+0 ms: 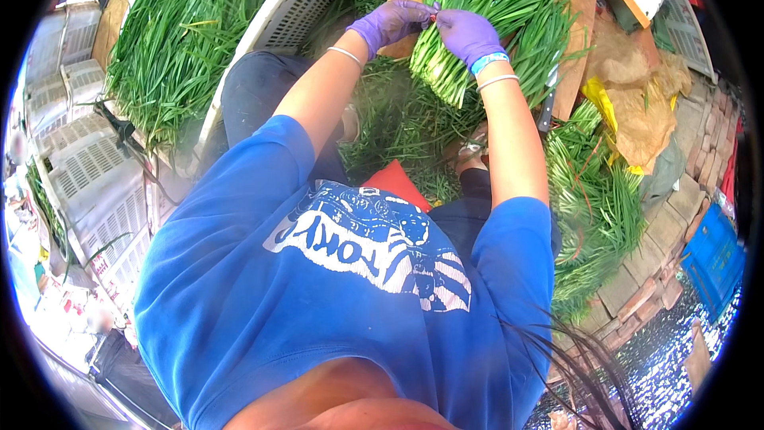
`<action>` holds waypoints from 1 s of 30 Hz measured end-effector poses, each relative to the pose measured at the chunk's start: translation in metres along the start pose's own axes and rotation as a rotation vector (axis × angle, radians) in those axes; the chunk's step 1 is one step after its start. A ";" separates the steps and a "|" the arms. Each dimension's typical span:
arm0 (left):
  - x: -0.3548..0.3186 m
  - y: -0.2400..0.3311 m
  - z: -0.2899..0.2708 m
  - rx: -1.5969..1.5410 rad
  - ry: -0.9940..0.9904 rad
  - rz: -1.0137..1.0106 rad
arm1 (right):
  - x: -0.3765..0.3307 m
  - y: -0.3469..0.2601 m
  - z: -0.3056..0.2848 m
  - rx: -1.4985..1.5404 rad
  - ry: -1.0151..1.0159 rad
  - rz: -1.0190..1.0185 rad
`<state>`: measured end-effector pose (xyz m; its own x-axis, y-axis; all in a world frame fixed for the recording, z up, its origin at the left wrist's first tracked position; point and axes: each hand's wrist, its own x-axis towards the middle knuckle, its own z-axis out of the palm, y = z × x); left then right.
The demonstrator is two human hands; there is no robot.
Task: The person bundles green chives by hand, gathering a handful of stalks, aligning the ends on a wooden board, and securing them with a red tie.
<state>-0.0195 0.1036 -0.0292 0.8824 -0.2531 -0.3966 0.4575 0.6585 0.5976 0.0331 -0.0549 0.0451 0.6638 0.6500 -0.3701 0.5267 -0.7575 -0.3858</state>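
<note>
A thick bundle of green garlic chives (493, 8) lies on a wooden board (583, 32), its pale cut ends toward me. My left hand (390, 26), in a purple glove, is closed in a pinch at the bundle's left side. Against it, my right hand (469, 36), also gloved in purple, pinches at the same spot over the stalks. A small bit of red tie (433, 17) shows between the fingertips of both hands; the rest of it is hidden. A knife (546, 111) with a dark riveted handle rests at the board's right edge.
At the left, loose chives (183, 48) fill a white plastic crate (298, 12). More chives (597, 207), with a red tie across them, lie at my right beside brown crumpled paper (637, 111). Grey crates (87, 167) stand far left. A blue container (712, 259) sits far right. Trimmings (398, 123) litter the ground.
</note>
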 end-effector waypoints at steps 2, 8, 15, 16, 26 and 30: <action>0.001 -0.002 -0.003 0.034 0.011 0.006 | 0.003 -0.001 0.001 -0.030 -0.024 0.020; 0.005 -0.009 -0.004 0.628 0.085 0.176 | 0.000 -0.009 -0.002 0.007 0.026 0.036; -0.007 0.004 0.026 0.830 0.212 0.095 | -0.008 -0.006 0.012 0.060 0.214 0.042; -0.005 0.002 0.021 0.699 0.182 0.098 | -0.008 -0.009 0.009 0.056 0.175 0.083; 0.000 0.006 0.017 0.707 0.082 0.050 | -0.006 -0.005 0.009 0.128 0.170 0.156; 0.002 -0.003 0.014 0.658 0.100 0.088 | -0.008 -0.005 0.012 0.127 0.183 0.161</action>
<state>-0.0176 0.0918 -0.0220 0.9196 -0.1303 -0.3705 0.3837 0.0965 0.9184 0.0188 -0.0552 0.0399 0.8243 0.4916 -0.2807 0.3440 -0.8288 -0.4414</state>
